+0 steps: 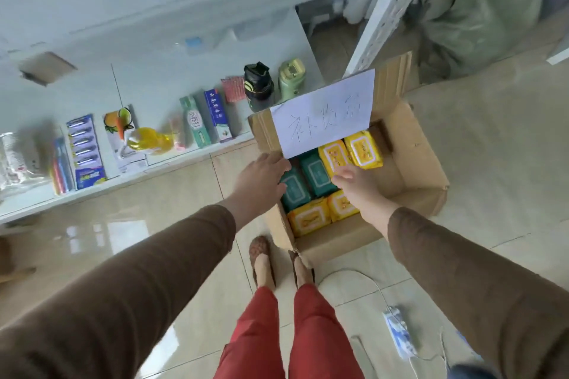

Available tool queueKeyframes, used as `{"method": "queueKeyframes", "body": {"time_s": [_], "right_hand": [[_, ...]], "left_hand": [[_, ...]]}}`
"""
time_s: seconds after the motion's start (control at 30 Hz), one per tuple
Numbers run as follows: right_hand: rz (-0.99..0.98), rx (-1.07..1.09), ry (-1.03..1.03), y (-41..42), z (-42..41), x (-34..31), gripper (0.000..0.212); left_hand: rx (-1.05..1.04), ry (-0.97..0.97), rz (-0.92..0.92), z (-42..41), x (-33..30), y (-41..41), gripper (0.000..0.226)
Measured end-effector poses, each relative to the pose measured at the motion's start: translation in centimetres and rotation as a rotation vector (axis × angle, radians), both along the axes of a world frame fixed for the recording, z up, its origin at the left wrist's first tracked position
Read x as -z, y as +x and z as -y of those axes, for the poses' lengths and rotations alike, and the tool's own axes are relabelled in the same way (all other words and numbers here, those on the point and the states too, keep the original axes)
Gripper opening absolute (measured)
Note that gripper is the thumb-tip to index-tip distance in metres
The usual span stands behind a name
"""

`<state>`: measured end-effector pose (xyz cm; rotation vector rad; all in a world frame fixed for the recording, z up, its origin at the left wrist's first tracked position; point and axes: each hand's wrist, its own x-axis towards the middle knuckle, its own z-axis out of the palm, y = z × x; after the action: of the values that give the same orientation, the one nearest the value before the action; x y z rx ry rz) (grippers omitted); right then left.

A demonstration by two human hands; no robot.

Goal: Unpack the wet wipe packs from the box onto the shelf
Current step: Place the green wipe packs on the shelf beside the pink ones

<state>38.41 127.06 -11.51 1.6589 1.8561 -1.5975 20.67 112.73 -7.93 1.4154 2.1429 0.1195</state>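
Left hand (261,177): reaches into the near-left corner of the box, fingers loosely extended over a green pack, nothing visibly gripped; fingertips hidden past the box wall, so contact unclear.
Right hand (358,183): hovers over the middle of the box, fingers relaxed and slightly spread, holding nothing; fingertips just above a yellow pack.
Box (415,191): open cardboard on the floor beside the feet, flaps up, a white paper sheet (323,112) with handwriting lying across its far-left part and hiding whatever sits beneath.
Green packs (314,174): two side by side, upright on edge, packed tight between yellow ones.
Yellow packs (363,149): two at the far side, two more (309,220) at the near side; all touching neighbours.
Shelf (129,177): low white board to the left, well apart from the box, already carrying toothpaste cartons, a brush pack, a yellow bottle and drink flasks; bare strip along its front edge.
Step in hand (judgement): first grasp, nothing lifted yet, unpacking barely begun.
Doing it well: curl fingers down both flat faces of one pack, not the soft top seam; lift straight up to clear the tight neighbours.
Two-handed option: one pack per hand, green left and yellow right, saving trips.
Paper: best pushed aside first, else likely to snag or slide into the box.
Risk: squeezing soft packs hard may deform them; white cable (381,289) and power strip on the floor near the feet, worth avoiding when turning toward the shelf.
Placement: upright, label out, beside the existing goods.
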Motion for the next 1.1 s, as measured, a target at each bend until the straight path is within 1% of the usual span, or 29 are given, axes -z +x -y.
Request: {"method": "queueKeyframes", "body": {"time_s": [0.1,0.17,0.27,0.37,0.43,0.5,0.53,0.57,0.63,0.7,0.77,0.83,0.93,1.0,1.1], "right_hand": [[0.054,0.044,-0.172,0.4,0.4,7.0,0.042],[0.065,0.037,-0.227,-0.1,0.6,11.5,0.046],[0.080,-0.014,-0.242,-1.5,0.4,17.1,0.047],[0.125,-0.080,-0.174,-2.7,-0.5,22.0,0.048],[0.160,-0.055,-0.106,-2.9,-1.4,24.9,0.042],[0.210,-0.038,-0.010,-2.5,-2.3,27.8,0.021],[0.228,-0.023,0.028,-2.3,-2.6,28.9,0.015],[0.238,-0.008,0.052,-2.2,-2.7,29.3,0.017],[0.272,-0.018,0.098,-2.2,-2.5,29.1,0.031],[0.328,-0.075,0.124,-2.2,-2.0,29.5,0.041],[0.373,-0.117,0.144,-2.3,-2.0,29.9,0.044],[0.408,-0.090,0.136,-2.6,-2.3,30.5,0.049],[0.459,-0.145,0.115,-3.3,-2.5,30.9,0.061],[0.480,-0.116,0.076,-3.7,-2.6,31.2,0.070],[0.496,-0.132,0.062,-3.8,-3.0,31.9,0.074]], "left_hand": [[0.113,-0.132,-0.020,-1.7,6.8,1.0,0.043],[0.181,-0.186,-0.049,-3.1,11.1,1.2,0.043],[0.268,-0.249,-0.107,-5.2,17.0,1.0,0.043],[0.329,-0.312,-0.151,-6.9,22.4,0.7,0.046],[0.367,-0.337,-0.163,-7.8,25.4,0.5,0.052],[0.434,-0.365,-0.170,-8.5,28.0,0.3,0.061],[0.475,-0.382,-0.179,-8.7,29.1,0.2,0.066],[0.514,-0.401,-0.188,-8.9,30.1,0.2,0.070],[0.589,-0.438,-0.209,-9.2,31.5,0.1,0.073],[0.654,-0.458,-0.240,-9.4,32.4,0.2,0.070],[0.711,-0.450,-0.275,-9.6,33.1,0.3,0.068],[0.743,-0.438,-0.288,-9.8,33.5,0.4,0.070],[0.766,-0.449,-0.314,-10.0,33.7,0.4,0.073],[0.796,-0.446,-0.360,-10.1,33.6,0.6,0.065],[0.849,-0.422,-0.445,-10.3,33.4,1.0,0.044]]}}
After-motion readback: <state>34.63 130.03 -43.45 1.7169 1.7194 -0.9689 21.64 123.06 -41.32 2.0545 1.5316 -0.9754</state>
